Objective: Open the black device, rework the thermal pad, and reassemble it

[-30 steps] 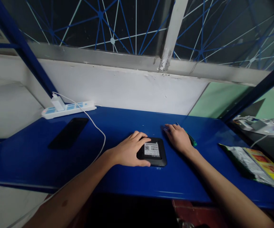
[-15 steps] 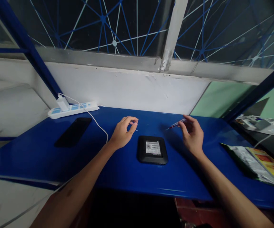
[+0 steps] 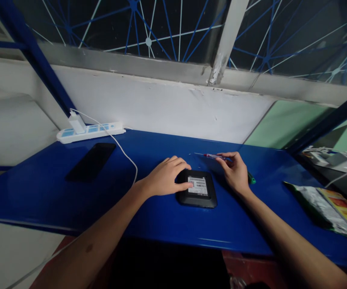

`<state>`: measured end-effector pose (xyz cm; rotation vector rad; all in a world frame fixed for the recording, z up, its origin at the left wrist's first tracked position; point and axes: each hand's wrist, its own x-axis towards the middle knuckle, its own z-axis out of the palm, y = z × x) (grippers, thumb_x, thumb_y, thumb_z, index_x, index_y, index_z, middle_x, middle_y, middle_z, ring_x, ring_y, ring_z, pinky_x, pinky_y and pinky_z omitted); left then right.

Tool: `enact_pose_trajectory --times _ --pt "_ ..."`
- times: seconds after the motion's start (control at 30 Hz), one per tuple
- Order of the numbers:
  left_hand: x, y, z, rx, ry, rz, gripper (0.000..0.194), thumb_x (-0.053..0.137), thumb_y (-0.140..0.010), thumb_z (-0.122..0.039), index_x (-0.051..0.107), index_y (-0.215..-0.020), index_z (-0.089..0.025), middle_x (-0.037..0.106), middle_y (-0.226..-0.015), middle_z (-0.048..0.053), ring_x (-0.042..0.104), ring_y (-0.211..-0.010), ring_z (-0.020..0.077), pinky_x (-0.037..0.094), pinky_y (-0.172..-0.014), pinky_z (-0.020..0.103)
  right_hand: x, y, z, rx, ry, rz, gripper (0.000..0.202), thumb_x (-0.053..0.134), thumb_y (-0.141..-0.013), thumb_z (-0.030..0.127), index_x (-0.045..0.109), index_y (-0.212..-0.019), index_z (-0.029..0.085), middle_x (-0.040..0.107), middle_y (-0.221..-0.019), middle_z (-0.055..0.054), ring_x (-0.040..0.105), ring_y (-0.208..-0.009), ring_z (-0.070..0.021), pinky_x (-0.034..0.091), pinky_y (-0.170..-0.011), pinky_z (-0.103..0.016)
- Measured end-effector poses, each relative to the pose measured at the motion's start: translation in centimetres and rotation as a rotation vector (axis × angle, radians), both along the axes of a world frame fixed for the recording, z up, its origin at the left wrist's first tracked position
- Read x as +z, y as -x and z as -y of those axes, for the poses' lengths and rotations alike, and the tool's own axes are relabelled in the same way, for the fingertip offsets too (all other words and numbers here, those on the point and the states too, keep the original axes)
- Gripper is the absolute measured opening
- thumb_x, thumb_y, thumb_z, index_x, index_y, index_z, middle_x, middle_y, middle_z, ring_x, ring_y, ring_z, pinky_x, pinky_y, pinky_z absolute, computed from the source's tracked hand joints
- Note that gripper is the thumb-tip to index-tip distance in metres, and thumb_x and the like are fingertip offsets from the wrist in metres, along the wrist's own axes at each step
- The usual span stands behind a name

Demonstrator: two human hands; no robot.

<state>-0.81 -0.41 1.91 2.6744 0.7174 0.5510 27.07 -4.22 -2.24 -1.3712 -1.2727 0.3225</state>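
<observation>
A black box-like device (image 3: 202, 198) with rounded corners and a white label lies on the blue table (image 3: 161, 220). My left hand (image 3: 168, 176) is at its left side, thumb over the label and fingers along the far left corner, apart from one another. To the right of the device, my right hand (image 3: 235, 170) pinches a thin screwdriver (image 3: 212, 155) with a clear and red handle, its shaft pointing left above the table. A green-ended object (image 3: 252, 178) shows partly behind my right hand.
A black phone (image 3: 91, 161) lies at the left, near a white power strip (image 3: 92, 131) with a plugged-in charger and its white cable (image 3: 125, 154). A silver and yellow packet (image 3: 327, 206) is at the right. The wall and window stand behind the table.
My left hand has moved right and down onto the device. My right hand has shifted slightly left, and the screwdriver has turned from slanting down to nearly level. The view has tilted slightly.
</observation>
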Motion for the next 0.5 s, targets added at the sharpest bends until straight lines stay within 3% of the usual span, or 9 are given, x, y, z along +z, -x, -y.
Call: enact_pose_trajectory --times 0.17,0.5 --pt "0.0 -0.2 0.5 -0.039 0.046 -0.050 0.063 0.069 -0.082 -0.066 0.060 -0.127 -0.022 0.061 -0.133 0.008 0.055 -0.124 0.0305 0.040 -0.108 0.047 -0.2 0.2 0.0 0.012 0.038 0.023 0.035 0.074 -0.083 0.050 0.060 -0.098 0.022 0.076 -0.106 -0.010 0.075 -0.095 -0.0251 0.060 -0.093 -0.048" --pt "-0.2 -0.5 1.1 -0.112 0.063 -0.114 0.089 0.073 -0.065 -0.080 0.057 -0.133 -0.023 0.051 -0.145 0.012 0.046 -0.133 0.0350 0.037 -0.113 0.051 0.0 0.6 -0.1 0.072 0.069 0.009 0.035 0.075 -0.082 0.051 0.059 -0.097 0.023 0.075 -0.107 -0.010 0.074 -0.098 -0.0251 0.059 -0.094 -0.047"
